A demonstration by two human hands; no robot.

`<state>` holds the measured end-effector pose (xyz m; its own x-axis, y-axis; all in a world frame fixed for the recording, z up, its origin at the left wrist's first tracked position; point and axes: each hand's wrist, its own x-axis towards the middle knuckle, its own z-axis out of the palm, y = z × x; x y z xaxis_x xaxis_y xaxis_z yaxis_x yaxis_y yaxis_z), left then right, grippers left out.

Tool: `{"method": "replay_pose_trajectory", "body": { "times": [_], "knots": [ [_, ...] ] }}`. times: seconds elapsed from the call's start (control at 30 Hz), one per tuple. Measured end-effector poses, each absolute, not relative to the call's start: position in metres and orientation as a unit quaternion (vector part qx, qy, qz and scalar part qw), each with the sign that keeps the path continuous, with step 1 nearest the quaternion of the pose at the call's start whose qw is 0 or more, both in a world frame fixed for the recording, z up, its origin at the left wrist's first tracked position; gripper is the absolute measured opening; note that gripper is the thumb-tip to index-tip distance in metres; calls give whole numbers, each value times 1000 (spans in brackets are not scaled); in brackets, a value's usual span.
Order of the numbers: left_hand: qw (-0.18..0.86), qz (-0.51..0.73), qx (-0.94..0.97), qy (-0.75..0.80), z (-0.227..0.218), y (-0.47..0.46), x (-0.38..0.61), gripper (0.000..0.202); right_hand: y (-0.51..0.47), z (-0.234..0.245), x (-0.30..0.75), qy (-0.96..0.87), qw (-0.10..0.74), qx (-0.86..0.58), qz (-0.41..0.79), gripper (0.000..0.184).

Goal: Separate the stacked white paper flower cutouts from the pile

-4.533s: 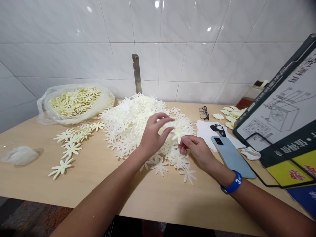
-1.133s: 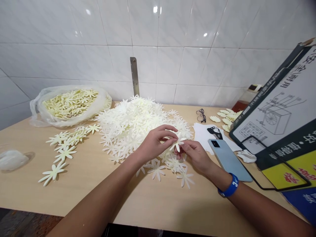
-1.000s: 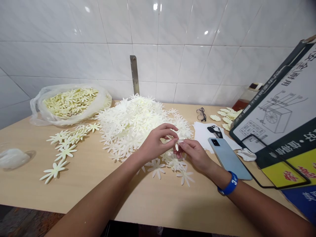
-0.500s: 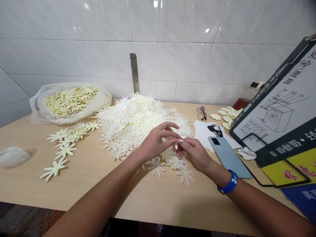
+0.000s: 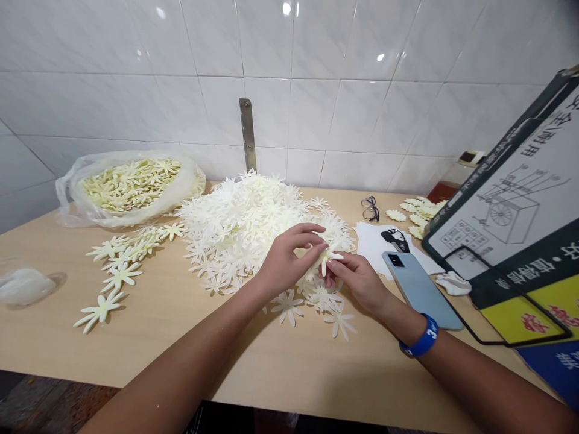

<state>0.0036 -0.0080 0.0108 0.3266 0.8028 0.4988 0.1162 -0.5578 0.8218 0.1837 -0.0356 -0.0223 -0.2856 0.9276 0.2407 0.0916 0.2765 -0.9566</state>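
The left hand (image 5: 287,260) and right hand (image 5: 357,283) are pinching a white flower cutout (image 5: 324,258) between their fingertips, just above a large heap (image 5: 244,235) of flowers.

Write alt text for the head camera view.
Left hand and right hand pinch a pale flower cutout over a heap of similar cutouts on a wooden table, a phone lying to the right.
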Motion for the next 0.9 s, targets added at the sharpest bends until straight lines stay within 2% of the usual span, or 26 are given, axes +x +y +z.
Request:
{"method": "replay_pose_trajectory", "body": {
  "times": [0.1,0.23,0.4,0.6,0.7,0.83,0.9],
  "knots": [
    [430,561,602,372,13,-1,0,14,-36,-20,183,-658,455,-394,452,38],
    [524,578,469,414,15,11,-8,15,-35,-22,183,-627,467,-395,482,36],
    [554,561,466,403,13,12,-10,29,-33,-21,181,-615,473,-420,471,37],
    [553,525,481,433,10,12,-9,31,-32,-21,180,-599,474,-459,453,43],
    [489,507,543,457,8,14,-11,25,-31,-24,180,-595,479,-463,450,46],
    [230,526,698,428,9,8,-11,13,-31,-26,182,-593,483,-469,442,47],
    [153,505,772,353,9,3,-9,14,-30,-27,183,-589,484,-471,445,48]
  ]
}}
